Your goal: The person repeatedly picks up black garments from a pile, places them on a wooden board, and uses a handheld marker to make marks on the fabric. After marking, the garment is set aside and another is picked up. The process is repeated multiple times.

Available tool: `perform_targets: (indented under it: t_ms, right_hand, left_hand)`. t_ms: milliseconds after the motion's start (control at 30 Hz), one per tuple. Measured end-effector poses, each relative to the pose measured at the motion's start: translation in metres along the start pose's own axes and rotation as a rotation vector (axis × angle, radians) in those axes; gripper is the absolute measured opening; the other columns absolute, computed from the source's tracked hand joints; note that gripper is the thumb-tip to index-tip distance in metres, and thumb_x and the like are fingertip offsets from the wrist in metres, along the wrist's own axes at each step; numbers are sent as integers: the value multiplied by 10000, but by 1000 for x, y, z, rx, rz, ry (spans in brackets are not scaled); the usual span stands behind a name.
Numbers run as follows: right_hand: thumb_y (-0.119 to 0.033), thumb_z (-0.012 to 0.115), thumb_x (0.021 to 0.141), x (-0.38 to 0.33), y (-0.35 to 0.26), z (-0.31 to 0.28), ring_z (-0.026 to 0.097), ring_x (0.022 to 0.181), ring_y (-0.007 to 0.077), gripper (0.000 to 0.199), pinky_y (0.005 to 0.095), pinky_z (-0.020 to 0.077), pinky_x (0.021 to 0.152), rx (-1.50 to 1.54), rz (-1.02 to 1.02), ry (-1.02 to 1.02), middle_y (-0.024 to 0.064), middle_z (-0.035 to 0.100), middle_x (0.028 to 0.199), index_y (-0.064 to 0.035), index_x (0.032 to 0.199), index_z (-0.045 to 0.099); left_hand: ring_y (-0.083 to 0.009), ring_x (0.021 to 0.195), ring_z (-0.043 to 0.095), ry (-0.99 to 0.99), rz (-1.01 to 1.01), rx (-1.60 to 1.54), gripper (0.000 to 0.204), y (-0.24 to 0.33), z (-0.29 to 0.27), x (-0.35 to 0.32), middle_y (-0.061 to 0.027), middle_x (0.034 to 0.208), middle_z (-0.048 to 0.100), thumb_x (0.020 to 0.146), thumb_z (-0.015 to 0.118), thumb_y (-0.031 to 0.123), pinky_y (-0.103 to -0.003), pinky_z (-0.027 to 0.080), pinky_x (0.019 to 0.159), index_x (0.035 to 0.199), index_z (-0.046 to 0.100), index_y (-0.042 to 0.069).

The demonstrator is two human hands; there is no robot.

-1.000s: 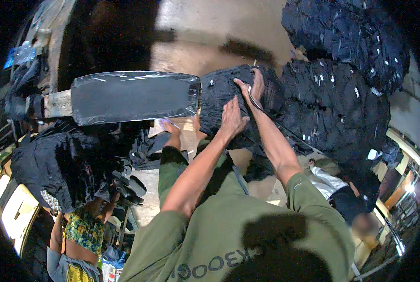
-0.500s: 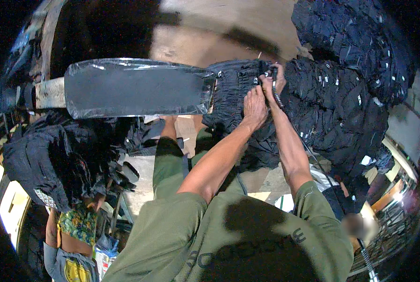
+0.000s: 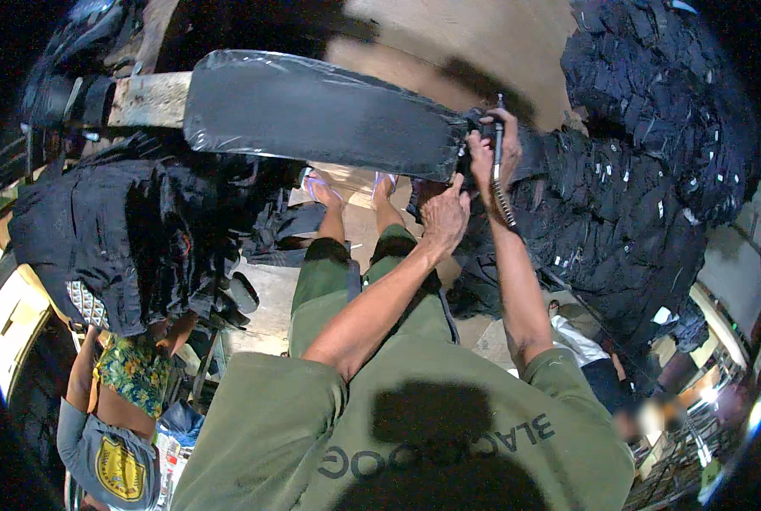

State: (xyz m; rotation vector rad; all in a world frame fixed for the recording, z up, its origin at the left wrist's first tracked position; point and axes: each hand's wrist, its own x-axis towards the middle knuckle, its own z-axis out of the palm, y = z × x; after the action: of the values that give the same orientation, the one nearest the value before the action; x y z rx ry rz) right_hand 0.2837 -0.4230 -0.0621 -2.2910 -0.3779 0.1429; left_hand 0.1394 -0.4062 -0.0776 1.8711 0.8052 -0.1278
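Observation:
My right hand (image 3: 495, 157) is closed round a slim metal pen-shaped tool (image 3: 497, 145) with a spring-sleeved hose running back along my forearm. It is at the right end of a long grey padded board (image 3: 329, 111) wrapped in clear plastic. Just below that end, my left hand (image 3: 446, 217) has its fingers curled at the edge of a black garment (image 3: 530, 162), the index finger stretched toward the board. Dark cloth is bunched between my hands and the board's end; the fingertips' exact hold is partly hidden.
A heap of black garments with small white labels (image 3: 628, 196) fills the right side. More black cloth (image 3: 116, 230) hangs at the left, with a seated person (image 3: 116, 426) below it. A pale wooden beam (image 3: 150, 98) carries the board's left end.
The gathered garment, spread beyond the board's end before, is now bunched at that end. My left hand has come down and away from my right. The view has shifted, with the board now slanting.

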Motion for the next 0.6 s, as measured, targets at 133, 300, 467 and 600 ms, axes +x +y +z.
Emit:
perform_targets:
  t_ms: [133,300,467,600]
  right_hand:
    - [-34,747,815,22,-10,-11,723,780,221,440,369,592,734,-51,-144,12,108,759,961,-101,1239,653]
    - [-42,790,885,35,-69,15,708,951,165,489,321,575,842,1,-454,-103,92,772,1076,-93,1340,620]
    - [-199,810,911,23,-188,125,709,974,218,405,382,574,871,143,-472,-62,77,745,1013,-79,1264,651]
    - [-283,859,912,-11,-236,143,725,946,201,420,364,574,846,441,-374,-194,77,752,980,-49,1204,666]
  left_hand:
    - [-519,815,695,46,118,-233,291,23,-32,-7,-279,839,700,1026,644,301,-606,510,713,958,619,19]
    - [-523,926,686,37,195,-88,235,5,-127,-12,-302,914,706,1029,643,278,-618,529,809,1029,664,44]
    - [-454,761,705,320,242,50,237,-56,-293,2,-224,813,702,1014,704,288,-547,517,638,1012,699,51]
    - [-339,808,755,551,67,140,177,-85,-424,-1,-199,865,747,1015,705,177,-457,583,757,1148,741,65]
